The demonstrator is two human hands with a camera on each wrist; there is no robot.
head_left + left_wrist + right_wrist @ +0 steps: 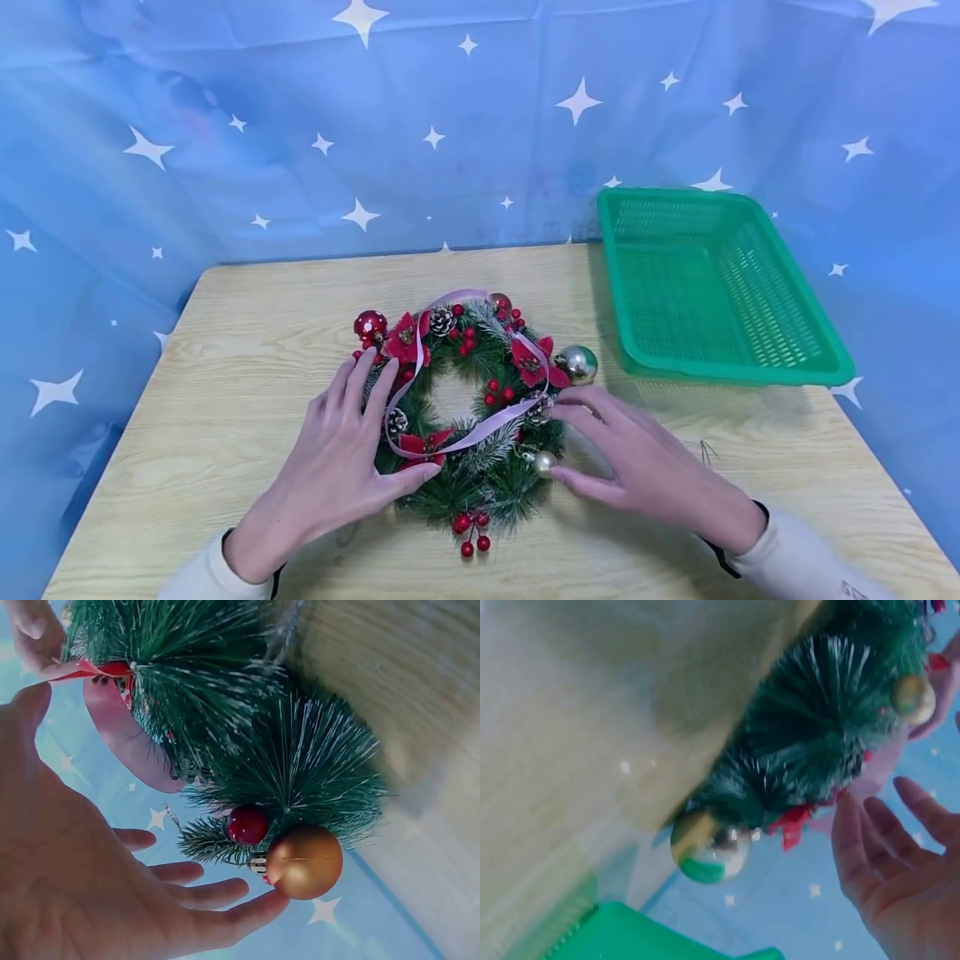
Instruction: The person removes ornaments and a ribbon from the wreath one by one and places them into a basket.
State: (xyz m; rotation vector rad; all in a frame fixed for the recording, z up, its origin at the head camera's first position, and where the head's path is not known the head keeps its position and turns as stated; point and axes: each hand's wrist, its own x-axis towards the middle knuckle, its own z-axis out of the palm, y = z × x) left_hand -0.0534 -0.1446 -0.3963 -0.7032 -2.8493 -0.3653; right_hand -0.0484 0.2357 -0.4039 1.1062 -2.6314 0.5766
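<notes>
A green Christmas wreath point(491, 492) lies on the table, trimmed with red poinsettias point(420, 446), pine cones, berries and baubles. A pale pink ribbon point(487, 427) loops loosely over its top. My left hand point(337, 450) spreads its fingers along the wreath's left side, the thumb at the lower poinsettia's petal. In the left wrist view, a fingertip reaches a gold bauble point(306, 861). On the right side, my right hand point(626, 454) has loosely bent fingers beside the ribbon and a pine cone, its thumb close to a small pearly bauble point(543, 463).
A green plastic basket point(738, 375) stands at the table's back right. Small dark wiry bits point(707, 451) lie right of my right hand. A silvery bauble point(577, 364) sticks out from the wreath's right edge. Behind the wooden table point(247, 350) hangs a blue star-patterned cloth point(480, 108).
</notes>
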